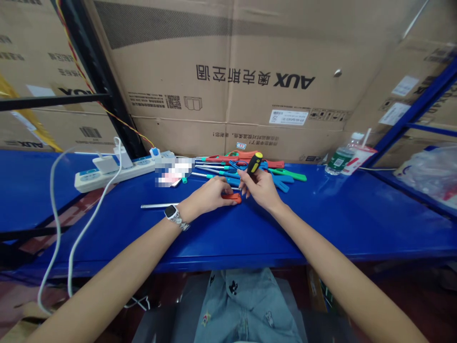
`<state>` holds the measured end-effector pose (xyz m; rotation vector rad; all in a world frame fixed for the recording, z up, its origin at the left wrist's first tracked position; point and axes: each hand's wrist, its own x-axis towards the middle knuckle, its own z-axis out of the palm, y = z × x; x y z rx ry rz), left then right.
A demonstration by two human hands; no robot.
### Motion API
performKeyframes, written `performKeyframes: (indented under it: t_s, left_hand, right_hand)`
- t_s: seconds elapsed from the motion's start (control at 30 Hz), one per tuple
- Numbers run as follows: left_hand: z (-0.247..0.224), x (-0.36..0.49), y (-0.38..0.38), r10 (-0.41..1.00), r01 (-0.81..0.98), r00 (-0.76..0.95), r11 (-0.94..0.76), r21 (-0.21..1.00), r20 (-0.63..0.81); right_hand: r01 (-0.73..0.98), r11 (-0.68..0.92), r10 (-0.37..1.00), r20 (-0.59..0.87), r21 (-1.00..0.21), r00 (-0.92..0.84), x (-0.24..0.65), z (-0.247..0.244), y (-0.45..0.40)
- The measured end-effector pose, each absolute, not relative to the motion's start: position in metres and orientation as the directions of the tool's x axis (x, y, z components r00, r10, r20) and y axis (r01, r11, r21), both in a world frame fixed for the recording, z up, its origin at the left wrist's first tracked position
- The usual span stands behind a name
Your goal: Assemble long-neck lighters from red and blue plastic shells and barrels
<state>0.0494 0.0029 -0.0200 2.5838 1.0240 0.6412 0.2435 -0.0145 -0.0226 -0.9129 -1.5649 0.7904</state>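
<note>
My left hand [216,191] is closed around a long lighter's orange handle [233,197]. The lighter's thin metal tube [153,206] runs out to the left along the blue tabletop. In my right hand [262,188] is a screwdriver [255,163] with a black and yellow handle, its butt tilted up. The screwdriver's tip is hidden by my fingers, close to the end of the orange handle; I cannot tell whether they touch. Just behind both hands lies a pile of similar lighters with red [276,164], green [296,176] and blue [280,183] handles.
A white power strip [117,171] with plugs and cables lies at the left, near a partly blurred phone [174,172]. At the right stand a water bottle [337,159] and a cup with a straw [357,159]. A large cardboard box [228,109] rises behind the blue table [250,238].
</note>
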Motion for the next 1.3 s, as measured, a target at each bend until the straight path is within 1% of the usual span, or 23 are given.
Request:
performKeyframes:
  t_s: [0.1, 0.3, 0.5, 0.57, 0.63, 0.7, 0.73, 0.8, 0.93, 1.0, 1.07, 1.2, 1.27, 1.3]
  left_hand:
    - [-0.019, 0.049, 0.003, 0.713, 0.592, 0.642, -0.694, 0.410, 0.281]
    - [-0.019, 0.048, 0.004, 0.712, 0.590, 0.645, -0.695, 0.410, 0.278]
    - [-0.023, 0.047, 0.006, 0.727, 0.582, 0.627, -0.676, 0.451, 0.280]
    - [-0.020, 0.044, 0.005, 0.710, 0.531, 0.618, -0.694, 0.487, 0.338]
    - [-0.011, 0.043, 0.005, 0.706, 0.445, 0.545, -0.701, 0.557, 0.453]
    - [0.001, 0.049, 0.005, 0.733, 0.338, 0.384, -0.677, 0.654, 0.561]
    - [0.008, 0.055, 0.006, 0.750, 0.279, 0.300, -0.660, 0.697, 0.590]
    - [0.021, 0.070, 0.007, 0.745, 0.192, 0.180, -0.667, 0.720, 0.643]
    - [0.032, 0.102, 0.012, 0.743, 0.046, 0.111, -0.667, 0.744, 0.660]
    - [0.033, 0.107, 0.015, 0.747, -0.002, 0.110, -0.660, 0.752, 0.656]
    - [0.033, 0.102, 0.016, 0.738, -0.017, 0.171, -0.660, 0.751, 0.652]
    - [0.035, 0.083, 0.017, 0.705, 0.022, 0.331, -0.670, 0.742, 0.627]
    - [0.036, 0.081, 0.018, 0.700, 0.026, 0.361, -0.668, 0.744, 0.616]
    - [0.035, 0.082, 0.018, 0.705, 0.022, 0.348, -0.665, 0.747, 0.618]
  right_hand:
    - [0.149, 0.454, 0.891, 0.445, -0.879, -0.089, 0.241, -0.021, -0.011]
    - [0.174, 0.430, 0.901, 0.409, -0.886, -0.142, 0.238, -0.016, -0.001]
    - [0.022, 0.381, 0.901, 0.366, -0.924, -0.233, 0.231, -0.013, 0.000]
    - [-0.005, 0.386, 0.897, 0.377, -0.922, -0.231, 0.231, -0.014, 0.000]
    - [-0.007, 0.407, 0.892, 0.399, -0.913, -0.213, 0.231, -0.015, 0.000]
    - [-0.010, 0.415, 0.890, 0.408, -0.910, -0.206, 0.231, -0.015, 0.000]
    - [-0.008, 0.414, 0.890, 0.406, -0.910, -0.209, 0.230, -0.014, 0.000]
    - [0.004, 0.409, 0.891, 0.398, -0.913, -0.220, 0.229, -0.013, -0.001]
    - [0.008, 0.411, 0.894, 0.401, -0.912, -0.201, 0.226, -0.015, -0.003]
    - [0.001, 0.399, 0.900, 0.392, -0.917, -0.191, 0.227, -0.017, -0.003]
    - [-0.004, 0.380, 0.905, 0.373, -0.925, -0.205, 0.230, -0.017, -0.004]
    - [-0.010, 0.375, 0.884, 0.361, -0.927, -0.296, 0.242, -0.011, -0.006]
    - [0.011, 0.394, 0.874, 0.371, -0.919, -0.315, 0.245, -0.010, -0.005]
    - [0.023, 0.401, 0.874, 0.376, -0.916, -0.308, 0.244, -0.011, -0.005]
